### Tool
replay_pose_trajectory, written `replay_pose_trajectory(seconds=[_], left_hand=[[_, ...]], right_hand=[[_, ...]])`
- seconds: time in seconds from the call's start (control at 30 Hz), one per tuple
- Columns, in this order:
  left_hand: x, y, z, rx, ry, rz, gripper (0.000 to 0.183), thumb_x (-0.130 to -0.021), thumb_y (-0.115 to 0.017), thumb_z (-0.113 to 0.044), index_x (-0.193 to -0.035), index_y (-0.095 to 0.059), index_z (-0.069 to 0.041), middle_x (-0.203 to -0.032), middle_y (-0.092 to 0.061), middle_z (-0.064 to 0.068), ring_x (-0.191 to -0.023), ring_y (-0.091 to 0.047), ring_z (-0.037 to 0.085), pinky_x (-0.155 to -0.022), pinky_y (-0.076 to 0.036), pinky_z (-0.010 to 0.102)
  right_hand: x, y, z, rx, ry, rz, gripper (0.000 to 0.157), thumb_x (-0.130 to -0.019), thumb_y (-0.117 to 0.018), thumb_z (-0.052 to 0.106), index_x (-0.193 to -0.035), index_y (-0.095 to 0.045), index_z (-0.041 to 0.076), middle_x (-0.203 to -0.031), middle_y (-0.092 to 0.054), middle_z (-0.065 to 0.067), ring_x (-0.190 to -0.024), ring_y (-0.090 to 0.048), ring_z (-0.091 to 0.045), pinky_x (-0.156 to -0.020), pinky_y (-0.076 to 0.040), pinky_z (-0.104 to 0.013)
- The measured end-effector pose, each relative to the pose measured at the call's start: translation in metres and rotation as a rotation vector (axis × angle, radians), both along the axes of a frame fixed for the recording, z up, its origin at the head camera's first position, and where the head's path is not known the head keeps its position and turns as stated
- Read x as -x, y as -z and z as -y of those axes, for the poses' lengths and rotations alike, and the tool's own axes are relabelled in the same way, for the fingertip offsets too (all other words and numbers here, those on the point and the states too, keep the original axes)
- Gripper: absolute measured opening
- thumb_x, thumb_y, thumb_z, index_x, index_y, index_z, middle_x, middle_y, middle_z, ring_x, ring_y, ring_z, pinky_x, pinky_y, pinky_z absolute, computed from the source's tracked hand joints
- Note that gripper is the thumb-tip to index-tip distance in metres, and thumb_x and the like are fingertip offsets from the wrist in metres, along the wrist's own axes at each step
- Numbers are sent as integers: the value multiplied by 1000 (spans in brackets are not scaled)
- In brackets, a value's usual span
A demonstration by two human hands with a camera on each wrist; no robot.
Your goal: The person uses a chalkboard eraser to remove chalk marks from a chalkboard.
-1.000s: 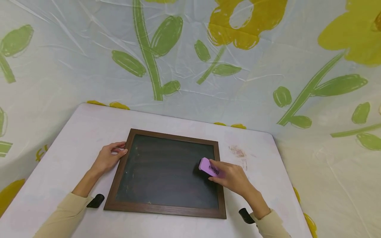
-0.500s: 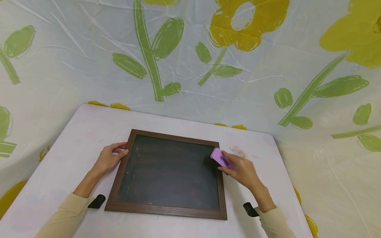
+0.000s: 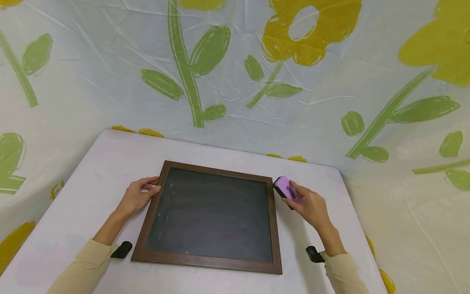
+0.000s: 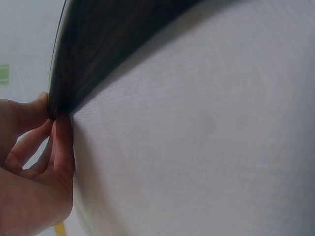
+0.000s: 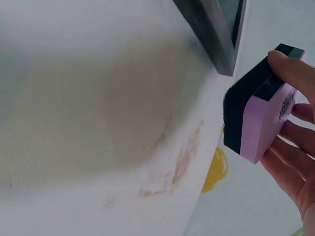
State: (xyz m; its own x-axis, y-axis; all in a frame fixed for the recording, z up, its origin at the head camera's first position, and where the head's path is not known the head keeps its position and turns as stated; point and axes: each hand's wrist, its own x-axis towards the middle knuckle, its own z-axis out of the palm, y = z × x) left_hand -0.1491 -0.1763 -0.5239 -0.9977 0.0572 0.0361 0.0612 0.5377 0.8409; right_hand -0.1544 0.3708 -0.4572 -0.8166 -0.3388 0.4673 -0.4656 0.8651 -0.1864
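Observation:
A small chalkboard [image 3: 216, 216] in a brown wooden frame lies on the table. Its dark face carries faint smears, with pale chalk specks along the left side. My left hand [image 3: 134, 198] pinches the left part of the frame; in the left wrist view its thumb and fingers [image 4: 63, 140] meet on either side of the edge. Just past the frame's upper right side, my right hand [image 3: 312, 206] holds a purple board eraser [image 3: 284, 187] with a black pad. The right wrist view has this eraser [image 5: 258, 123] tilted, its pad facing left, between thumb and fingers.
The white table [image 3: 220, 153] has rounded far corners. Reddish-brown smudges [image 5: 182, 162] mark its surface right of the board. A floral sheet [image 3: 235, 81] hangs behind the table and at both sides. Black straps [image 3: 123, 249] sit at both wrists.
My right hand has moved the eraser rightward and away, from the board's right part to beyond the frame, and tilted it. My left hand has kept its hold on the frame.

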Motion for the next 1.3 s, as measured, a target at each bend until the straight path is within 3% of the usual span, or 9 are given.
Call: replay_pose_trajectory(seconds=[0.3, 0.53, 0.73, 0.8, 0.87, 0.97, 1.03, 1.17, 1.3], left_hand=[[-1, -2, -1, 2, -9, -9, 47, -102, -67, -18, -139, -58, 8, -113, -69, 25, -105, -67, 39, -87, -50, 48], [-1, -1, -2, -1, -9, -1, 47, -102, -67, -19, -140, -57, 7, -113, -70, 24, -105, -67, 39, -87, -50, 48], [0, 1, -3, -3, -6, 1, 47, -102, -67, -19, -139, -58, 7, -112, -69, 24, -105, -67, 38, -87, -50, 48], [1, 1, -3, 0, -5, -1, 47, -102, -67, -19, -139, -58, 7, -112, -69, 24, -104, -67, 38, -87, -50, 47], [2, 1, -4, 0, -6, -3, 47, -102, -67, -18, -139, -58, 7, -112, -70, 24, -104, -67, 37, -85, -51, 44], [2, 1, -4, 2, -7, -3, 46, -102, -67, -17, -139, -58, 7, -112, -70, 24, -103, -67, 37, -82, -50, 40], [2, 1, -4, 0, -5, 2, 47, -102, -67, -18, -140, -57, 7, -113, -69, 24, -103, -67, 37, -82, -50, 39], [2, 2, -1, 0, -11, 21, 48, -102, -67, -20, -140, -57, 7, -116, -69, 24, -106, -67, 37, -83, -51, 38], [2, 2, 2, -7, -3, 33, 48, -102, -67, -20, -141, -57, 7, -121, -68, 25, -106, -67, 37, -82, -52, 34]], right_hand=[[6, 7, -21, 10, 129, 40, 62, -73, -93, 23, -126, -71, 0, -101, -75, -23, -66, -57, -27, -51, -41, -40], [7, 16, -41, 13, 209, 77, 62, -75, -92, 21, -127, -69, -4, -87, -72, -20, -63, -50, -25, -50, -35, -38], [5, 23, -55, -16, 274, 100, 61, -78, -89, 26, -128, -68, -4, -109, -72, -28, -72, -65, -38, -55, -46, -52], [4, 24, -57, -23, 283, 114, 61, -79, -89, 26, -128, -68, -4, -91, -72, -24, -66, -60, -34, -52, -42, -47], [4, 25, -59, -29, 289, 122, 61, -79, -89, 26, -127, -68, -5, -70, -61, -14, -61, -50, -26, -50, -35, -40], [4, 28, -61, -38, 294, 136, 60, -79, -89, 26, -126, -69, -5, -64, -37, 0, -59, -41, -21, -51, -26, -35], [5, 29, -61, -42, 298, 144, 60, -79, -89, 26, -125, -69, -6, -64, -41, -1, -60, -41, -21, -51, -27, -35], [8, 33, -61, -45, 308, 172, 59, -80, -89, 28, -125, -69, -6, -74, -63, -16, -62, -44, -24, -50, -29, -35], [10, 34, -59, -49, 323, 196, 59, -81, -88, 31, -125, -69, -6, -75, -63, -15, -62, -45, -24, -49, -30, -35]])
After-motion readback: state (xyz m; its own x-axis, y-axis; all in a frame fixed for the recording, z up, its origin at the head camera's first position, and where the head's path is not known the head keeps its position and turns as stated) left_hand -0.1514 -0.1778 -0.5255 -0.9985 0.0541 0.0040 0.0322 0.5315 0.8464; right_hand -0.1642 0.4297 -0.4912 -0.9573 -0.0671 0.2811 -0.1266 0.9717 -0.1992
